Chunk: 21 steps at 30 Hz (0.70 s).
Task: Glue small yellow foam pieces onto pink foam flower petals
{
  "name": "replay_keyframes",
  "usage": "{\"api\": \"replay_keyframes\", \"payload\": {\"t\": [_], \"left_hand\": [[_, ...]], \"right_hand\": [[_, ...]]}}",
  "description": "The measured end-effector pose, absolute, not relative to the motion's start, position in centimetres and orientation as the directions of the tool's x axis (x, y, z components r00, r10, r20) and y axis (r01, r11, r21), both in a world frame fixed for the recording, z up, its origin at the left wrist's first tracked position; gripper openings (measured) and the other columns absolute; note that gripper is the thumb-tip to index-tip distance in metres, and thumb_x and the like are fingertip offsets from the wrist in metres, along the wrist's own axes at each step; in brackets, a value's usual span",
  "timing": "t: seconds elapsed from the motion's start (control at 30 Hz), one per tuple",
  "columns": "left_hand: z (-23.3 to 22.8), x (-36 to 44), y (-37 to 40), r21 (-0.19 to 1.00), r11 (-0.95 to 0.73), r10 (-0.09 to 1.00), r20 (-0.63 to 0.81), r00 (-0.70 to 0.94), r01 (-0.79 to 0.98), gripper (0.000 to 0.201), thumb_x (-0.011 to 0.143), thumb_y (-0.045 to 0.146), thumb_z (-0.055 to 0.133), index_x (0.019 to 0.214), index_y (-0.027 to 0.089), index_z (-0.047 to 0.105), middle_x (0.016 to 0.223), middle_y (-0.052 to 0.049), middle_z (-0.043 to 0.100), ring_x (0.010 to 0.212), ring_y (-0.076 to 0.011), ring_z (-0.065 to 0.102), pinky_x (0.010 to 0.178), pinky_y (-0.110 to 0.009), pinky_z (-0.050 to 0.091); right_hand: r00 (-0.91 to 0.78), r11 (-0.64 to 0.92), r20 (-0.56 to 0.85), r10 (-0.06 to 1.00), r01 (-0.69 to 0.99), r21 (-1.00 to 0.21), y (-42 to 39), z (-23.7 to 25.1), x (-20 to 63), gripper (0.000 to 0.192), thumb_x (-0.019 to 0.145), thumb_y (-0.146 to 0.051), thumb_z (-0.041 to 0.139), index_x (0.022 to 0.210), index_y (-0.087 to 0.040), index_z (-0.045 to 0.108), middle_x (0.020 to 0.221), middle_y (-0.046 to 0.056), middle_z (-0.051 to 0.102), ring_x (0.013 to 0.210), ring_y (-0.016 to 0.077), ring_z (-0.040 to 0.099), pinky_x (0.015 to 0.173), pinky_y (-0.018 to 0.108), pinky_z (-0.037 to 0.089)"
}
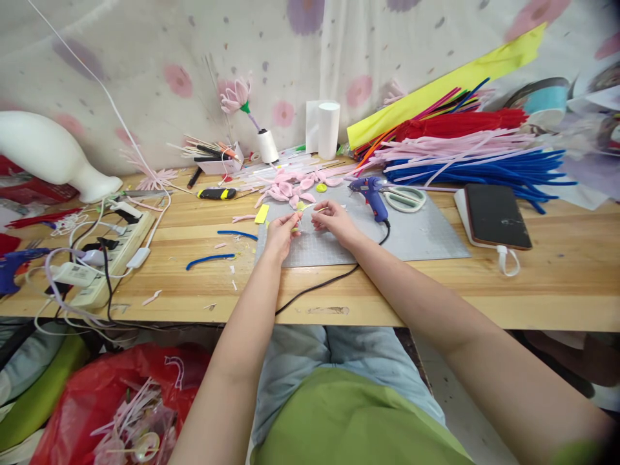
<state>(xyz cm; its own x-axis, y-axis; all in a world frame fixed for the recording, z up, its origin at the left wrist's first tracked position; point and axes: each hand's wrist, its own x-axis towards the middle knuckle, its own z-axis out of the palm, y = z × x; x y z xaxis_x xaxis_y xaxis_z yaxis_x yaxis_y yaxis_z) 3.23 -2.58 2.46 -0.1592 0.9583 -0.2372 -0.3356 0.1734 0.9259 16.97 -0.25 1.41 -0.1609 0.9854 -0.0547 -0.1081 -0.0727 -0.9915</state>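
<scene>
Over the grey cutting mat (411,239), my left hand (282,236) is closed in a pinch on a thin pale-yellow strip (308,206). My right hand (336,223) has its fingers curled together at the strip's other end; the exact grip is too small to make out. Just beyond the hands lies a pile of pink fuzzy petals (283,187), with a small yellow-green disc (321,188) beside it. A blue hot glue gun (372,197) rests on the mat to the right of my right hand, next to scissors (405,199). Left of my left hand is a yellow paper piece (261,214).
Bundles of blue (475,171), pink and red pipe cleaners lie at the back right. A black phone-like device (498,216) leans at right. A power strip (116,258) with tangled cords is at left. A utility knife (216,193) and blue stems (210,259) lie nearer. The glue gun's black cord (314,287) crosses the table edge.
</scene>
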Motion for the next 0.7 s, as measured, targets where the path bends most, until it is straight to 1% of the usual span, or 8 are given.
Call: {"api": "replay_keyframes", "payload": {"t": [0.1, 0.2, 0.3, 0.5, 0.7], "left_hand": [[2.2, 3.2, -2.5, 0.928, 0.166, 0.953, -0.238, -0.187, -0.333, 0.018, 0.059, 0.020, 0.076, 0.067, 0.012, 0.063, 0.061, 0.003, 0.057, 0.052, -0.0024, 0.045, 0.046, -0.015, 0.036], [1.9, 3.1, -2.4, 0.925, 0.148, 0.953, -0.228, -0.199, -0.351, 0.022, 0.056, 0.021, 0.078, 0.065, 0.012, 0.060, 0.059, 0.003, 0.055, 0.051, -0.0028, 0.046, 0.047, -0.016, 0.037], [1.8, 3.1, -2.4, 0.931, 0.145, 0.960, -0.214, -0.182, -0.334, 0.020, 0.057, 0.021, 0.077, 0.066, 0.012, 0.062, 0.061, 0.003, 0.056, 0.053, -0.0031, 0.046, 0.048, -0.017, 0.037], [1.6, 3.2, -2.6, 0.955, 0.133, 0.974, -0.176, -0.146, -0.267, 0.012, 0.066, 0.021, 0.071, 0.070, 0.011, 0.066, 0.067, 0.001, 0.058, 0.051, -0.0021, 0.043, 0.046, -0.016, 0.036], [1.0, 3.2, -2.5, 0.973, 0.117, 0.972, -0.153, -0.176, -0.199, 0.021, 0.062, 0.028, 0.075, 0.065, 0.011, 0.063, 0.058, 0.003, 0.055, 0.045, -0.0013, 0.038, 0.044, -0.018, 0.030]], "right_hand": [[-0.153, -0.075, -0.058, 0.987, -0.113, -0.991, -0.3, 1.4, 17.0, 0.022, 0.066, -0.022, 0.066, 0.081, -0.019, 0.050, 0.057, -0.005, 0.058, 0.052, 0.0078, 0.055, 0.051, 0.020, 0.047], [-0.149, -0.078, -0.062, 0.987, -0.105, -0.991, -0.4, 1.4, 16.9, 0.021, 0.067, -0.020, 0.065, 0.080, -0.019, 0.050, 0.056, -0.005, 0.058, 0.051, 0.0081, 0.055, 0.052, 0.021, 0.047], [-0.158, -0.076, -0.060, 0.986, -0.101, -0.992, -0.4, 1.4, 16.9, 0.020, 0.066, -0.021, 0.065, 0.079, -0.019, 0.050, 0.056, -0.004, 0.058, 0.051, 0.0085, 0.055, 0.052, 0.022, 0.047], [-0.185, -0.043, -0.026, 0.982, -0.088, -0.995, -0.4, 1.1, 16.9, 0.015, 0.067, -0.021, 0.064, 0.075, -0.018, 0.051, 0.058, -0.003, 0.058, 0.052, 0.0074, 0.054, 0.050, 0.019, 0.044], [-0.214, 0.018, 0.021, 0.977, -0.016, -1.000, -0.4, 0.8, 16.8, 0.012, 0.068, -0.018, 0.061, 0.073, -0.018, 0.052, 0.058, -0.004, 0.057, 0.050, 0.0065, 0.052, 0.048, 0.019, 0.044]]}}
